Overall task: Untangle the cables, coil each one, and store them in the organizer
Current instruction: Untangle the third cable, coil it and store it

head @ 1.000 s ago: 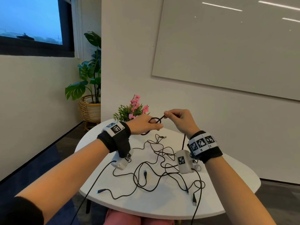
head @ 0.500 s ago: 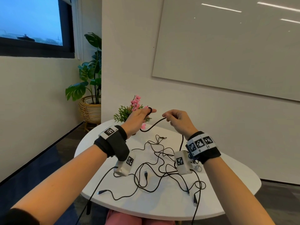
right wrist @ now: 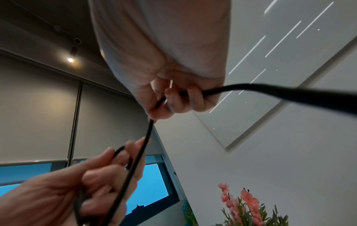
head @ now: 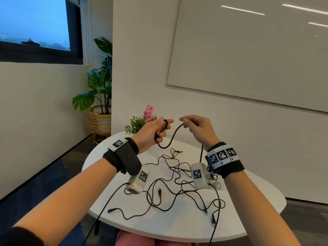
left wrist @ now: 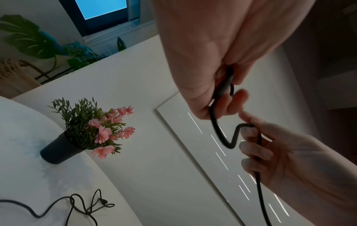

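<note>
A: What's nearest?

B: Loose cables [head: 179, 189] tangled on the table [head: 177, 228], waiting their turn.

A: And above?

B: The left hand [head: 152, 132] has loops of one cable [head: 173, 137] round its fingers, probably as a form for coiling. The right hand [head: 198, 129] pinches the same cable, likely feeding slack.

A: Beyond?

B: A flower pot [left wrist: 58, 151]. No organizer in view.
</note>
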Demonstrator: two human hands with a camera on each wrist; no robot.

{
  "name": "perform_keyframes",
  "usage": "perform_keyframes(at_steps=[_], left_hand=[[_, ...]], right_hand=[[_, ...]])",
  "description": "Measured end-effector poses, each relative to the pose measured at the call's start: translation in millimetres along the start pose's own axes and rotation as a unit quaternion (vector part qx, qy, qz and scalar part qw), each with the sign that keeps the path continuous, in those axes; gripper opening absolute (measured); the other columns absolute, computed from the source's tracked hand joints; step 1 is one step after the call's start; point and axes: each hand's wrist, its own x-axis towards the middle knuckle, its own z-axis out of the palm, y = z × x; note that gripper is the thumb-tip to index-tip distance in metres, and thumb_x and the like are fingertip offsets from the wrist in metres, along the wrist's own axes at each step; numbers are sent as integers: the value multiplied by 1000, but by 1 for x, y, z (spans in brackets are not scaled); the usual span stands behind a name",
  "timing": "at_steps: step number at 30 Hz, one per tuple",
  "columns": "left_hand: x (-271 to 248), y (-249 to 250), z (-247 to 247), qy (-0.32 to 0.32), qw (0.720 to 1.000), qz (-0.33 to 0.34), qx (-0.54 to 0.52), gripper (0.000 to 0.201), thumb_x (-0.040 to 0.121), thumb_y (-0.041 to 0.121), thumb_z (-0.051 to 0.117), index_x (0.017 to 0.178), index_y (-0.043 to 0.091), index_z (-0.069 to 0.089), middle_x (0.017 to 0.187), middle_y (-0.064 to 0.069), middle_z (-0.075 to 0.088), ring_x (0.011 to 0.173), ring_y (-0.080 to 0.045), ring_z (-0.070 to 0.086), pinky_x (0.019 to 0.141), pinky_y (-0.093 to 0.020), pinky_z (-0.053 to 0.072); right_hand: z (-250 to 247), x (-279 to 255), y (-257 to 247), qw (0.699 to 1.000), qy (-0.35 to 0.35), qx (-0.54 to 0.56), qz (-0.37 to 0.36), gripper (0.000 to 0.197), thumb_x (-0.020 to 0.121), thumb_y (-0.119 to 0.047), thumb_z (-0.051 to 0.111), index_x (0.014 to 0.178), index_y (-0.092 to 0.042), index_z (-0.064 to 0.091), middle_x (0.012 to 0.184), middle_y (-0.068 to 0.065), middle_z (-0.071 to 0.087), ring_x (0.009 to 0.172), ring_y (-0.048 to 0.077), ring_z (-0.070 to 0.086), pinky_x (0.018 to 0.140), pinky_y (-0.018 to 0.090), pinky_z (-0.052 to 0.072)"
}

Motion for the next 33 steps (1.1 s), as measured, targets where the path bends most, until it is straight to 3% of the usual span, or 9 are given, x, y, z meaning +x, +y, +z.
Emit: perform_keyframes(at_steps=[4, 9, 12, 18, 20, 22, 25, 29, 33], left_hand=[[-3, -3, 5, 16, 999, 22, 42, 35, 102, 29, 30, 125, 17, 55, 121, -1, 64, 104, -11, 61, 90, -26, 44], [3, -6, 9, 47, 997, 58, 18, 47, 102, 33, 24, 144, 13, 31, 151, -8, 34, 139, -16, 32, 117, -39, 23], [6, -4, 6, 62, 995, 74, -39, 48, 102, 33, 22, 142, 8, 33, 148, -10, 38, 138, -19, 35, 117, -40, 22], [6, 1, 5, 74, 990, 107, -62, 44, 103, 29, 20, 135, 7, 41, 140, -11, 48, 133, -19, 42, 113, -35, 29], [6, 2, 11, 75, 988, 123, -65, 43, 103, 27, 20, 132, 5, 43, 139, -12, 48, 132, -18, 43, 114, -36, 28], [8, 5, 15, 70, 987, 131, -65, 40, 104, 25, 21, 129, 4, 45, 138, -14, 50, 131, -18, 44, 113, -35, 30], [7, 17, 7, 73, 986, 138, -66, 39, 104, 24, 22, 128, 3, 45, 132, -15, 54, 125, -20, 52, 106, -31, 41], [-3, 28, -19, 45, 997, 54, -28, 40, 103, 24, 27, 131, 1, 45, 126, -16, 60, 113, -24, 62, 93, -30, 52], [-13, 19, -24, -36, 994, -33, 99, 37, 101, 22, 30, 126, 5, 51, 112, -11, 68, 99, -26, 68, 88, -30, 54]], right_hand=[[5, -1, -3, 997, -22, -77, -18, 12, 81, -31, 70, 85, -20, 73, 71, -1, 63, 65, 7, 52, 66, 25, 44], [14, -4, 0, 974, -20, -226, 15, 31, 72, -55, 69, 77, -25, 66, 57, -7, 49, 55, 10, 44, 58, 27, 39], [19, -12, 6, 945, -121, -303, 1, 29, 82, -52, 62, 94, -26, 67, 80, -5, 63, 73, 13, 57, 68, 31, 46], [27, -17, 7, 926, -173, -333, -41, 47, 83, -47, 63, 119, -20, 50, 109, -2, 57, 87, 14, 56, 80, 32, 49], [38, -22, 4, 916, -240, -317, -44, 43, 86, -45, 60, 118, -17, 54, 108, 0, 60, 80, 10, 54, 76, 25, 45], [49, -28, 5, 923, -272, -269, -47, 29, 93, -36, 53, 107, -11, 61, 88, -2, 65, 66, 5, 53, 65, 21, 40], [42, -25, 7, 950, -235, -201, -29, 24, 97, -23, 46, 87, -11, 64, 64, -10, 50, 57, 4, 46, 57, 18, 35], [3, -5, 5, 996, -78, -48, 14, 28, 99, -24, 42, 82, -19, 63, 60, -4, 37, 53, 9, 33, 50, 19, 29], [-20, 4, -9, 1000, -29, 4, 4, 34, 99, -29, 41, 80, -17, 67, 58, -2, 35, 50, 5, 30, 49, 15, 27]])
